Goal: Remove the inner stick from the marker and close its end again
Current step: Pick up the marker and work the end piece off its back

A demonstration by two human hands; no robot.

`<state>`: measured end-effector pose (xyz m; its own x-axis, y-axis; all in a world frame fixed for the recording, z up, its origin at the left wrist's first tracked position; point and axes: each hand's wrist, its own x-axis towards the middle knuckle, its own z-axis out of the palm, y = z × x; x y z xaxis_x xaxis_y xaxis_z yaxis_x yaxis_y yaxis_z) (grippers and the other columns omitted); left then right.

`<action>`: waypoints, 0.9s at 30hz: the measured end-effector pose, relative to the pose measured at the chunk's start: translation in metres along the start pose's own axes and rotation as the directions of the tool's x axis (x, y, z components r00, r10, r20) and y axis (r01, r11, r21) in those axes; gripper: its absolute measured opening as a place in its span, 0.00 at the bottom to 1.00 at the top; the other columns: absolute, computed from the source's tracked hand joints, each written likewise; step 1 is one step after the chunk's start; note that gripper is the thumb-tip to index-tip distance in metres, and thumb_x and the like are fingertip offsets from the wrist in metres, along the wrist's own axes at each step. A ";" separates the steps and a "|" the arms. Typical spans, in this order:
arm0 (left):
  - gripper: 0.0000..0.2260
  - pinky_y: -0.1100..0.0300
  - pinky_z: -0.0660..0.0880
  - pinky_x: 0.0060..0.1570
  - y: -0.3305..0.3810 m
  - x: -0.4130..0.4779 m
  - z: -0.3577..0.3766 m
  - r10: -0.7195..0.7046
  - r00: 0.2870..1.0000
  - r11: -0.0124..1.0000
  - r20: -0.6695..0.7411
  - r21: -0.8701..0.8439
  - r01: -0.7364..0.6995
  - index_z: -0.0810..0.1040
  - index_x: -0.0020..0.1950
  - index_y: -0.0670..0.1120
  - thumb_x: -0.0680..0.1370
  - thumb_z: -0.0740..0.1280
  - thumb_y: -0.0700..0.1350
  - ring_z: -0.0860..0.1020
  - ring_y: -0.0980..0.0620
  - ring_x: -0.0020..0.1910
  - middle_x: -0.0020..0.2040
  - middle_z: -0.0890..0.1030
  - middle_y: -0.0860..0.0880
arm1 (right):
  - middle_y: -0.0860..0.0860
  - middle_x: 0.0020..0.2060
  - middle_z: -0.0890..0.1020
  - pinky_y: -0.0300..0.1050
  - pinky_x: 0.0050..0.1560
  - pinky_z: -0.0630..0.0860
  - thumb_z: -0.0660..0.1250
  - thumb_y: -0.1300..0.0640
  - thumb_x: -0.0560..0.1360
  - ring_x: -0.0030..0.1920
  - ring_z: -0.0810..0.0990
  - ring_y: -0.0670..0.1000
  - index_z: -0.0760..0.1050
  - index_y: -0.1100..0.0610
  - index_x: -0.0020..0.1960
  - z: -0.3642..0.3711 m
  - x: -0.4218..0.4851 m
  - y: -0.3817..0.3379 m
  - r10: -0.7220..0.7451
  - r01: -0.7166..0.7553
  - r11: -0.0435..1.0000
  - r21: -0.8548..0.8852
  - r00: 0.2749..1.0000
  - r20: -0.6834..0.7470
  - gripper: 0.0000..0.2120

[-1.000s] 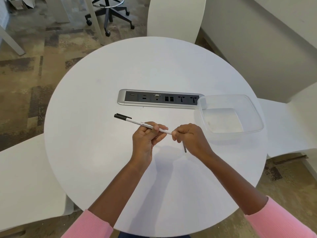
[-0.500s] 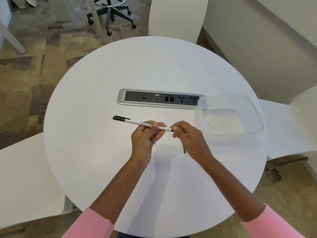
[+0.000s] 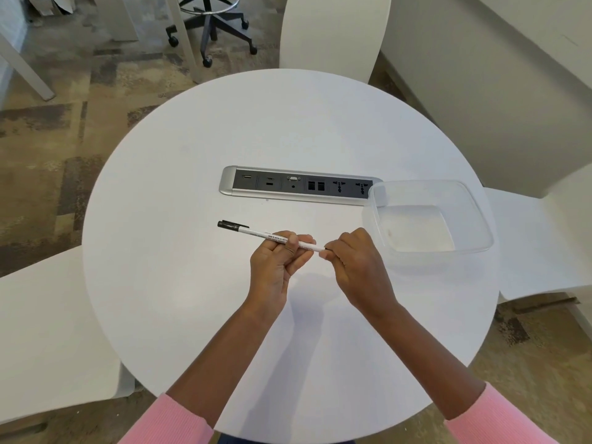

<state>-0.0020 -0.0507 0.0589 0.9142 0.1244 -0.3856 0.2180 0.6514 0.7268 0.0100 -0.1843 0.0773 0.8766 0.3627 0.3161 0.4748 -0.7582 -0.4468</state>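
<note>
A thin white marker (image 3: 256, 233) with a black cap at its left tip is held level above the round white table (image 3: 179, 283). My left hand (image 3: 278, 264) grips the barrel near the middle, thumb on top. My right hand (image 3: 355, 267) is closed at the barrel's right end, and its fingertips pinch a small dark end piece (image 3: 324, 249) against the barrel. The inner stick is not visible; the right hand's curled fingers hide whatever lies in the palm.
A clear plastic tub (image 3: 477, 219) stands just right of my right hand. A silver socket strip (image 3: 227, 184) is set into the table behind the marker. White chairs surround the table, and an office stool (image 3: 208, 30) stands on the carpet beyond.
A thin dark stick stuck out below my right hand before and no longer shows. The right fingertips have closed onto the marker's right end. My left hand has barely moved.
</note>
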 end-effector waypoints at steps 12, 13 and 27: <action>0.07 0.65 0.80 0.38 -0.002 0.001 -0.003 0.026 0.997 0.995 0.071 0.091 -0.033 0.75 0.38 0.43 0.77 0.62 0.38 0.83 0.53 0.37 0.34 0.85 0.48 | 0.50 0.22 0.70 0.40 0.32 0.63 0.64 0.60 0.74 0.29 0.67 0.49 0.74 0.55 0.26 -0.010 0.009 0.001 0.446 -0.598 0.683 0.421 0.796 0.409 0.18; 0.08 0.66 0.80 0.37 -0.002 0.001 -0.004 0.025 0.997 0.995 0.074 0.098 -0.032 0.75 0.38 0.43 0.77 0.62 0.39 0.83 0.53 0.37 0.34 0.85 0.48 | 0.49 0.21 0.69 0.39 0.32 0.63 0.64 0.60 0.74 0.27 0.66 0.49 0.74 0.54 0.25 -0.011 0.012 0.001 0.455 -0.640 0.648 0.414 0.761 0.463 0.19; 0.06 0.65 0.80 0.39 0.002 0.007 -0.005 0.023 1.000 1.000 0.009 -0.021 -0.023 0.75 0.40 0.42 0.76 0.62 0.37 0.84 0.52 0.39 0.34 0.85 0.49 | 0.48 0.30 0.79 0.31 0.34 0.68 0.64 0.58 0.75 0.32 0.73 0.42 0.78 0.56 0.43 0.000 0.004 0.000 0.403 -0.498 0.764 0.410 0.865 0.299 0.04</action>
<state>0.0030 -0.0449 0.0546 0.9221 0.1326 -0.3635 0.1899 0.6636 0.7236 0.0139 -0.1828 0.0788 0.9729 0.1701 -0.1567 -0.0416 -0.5378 -0.8421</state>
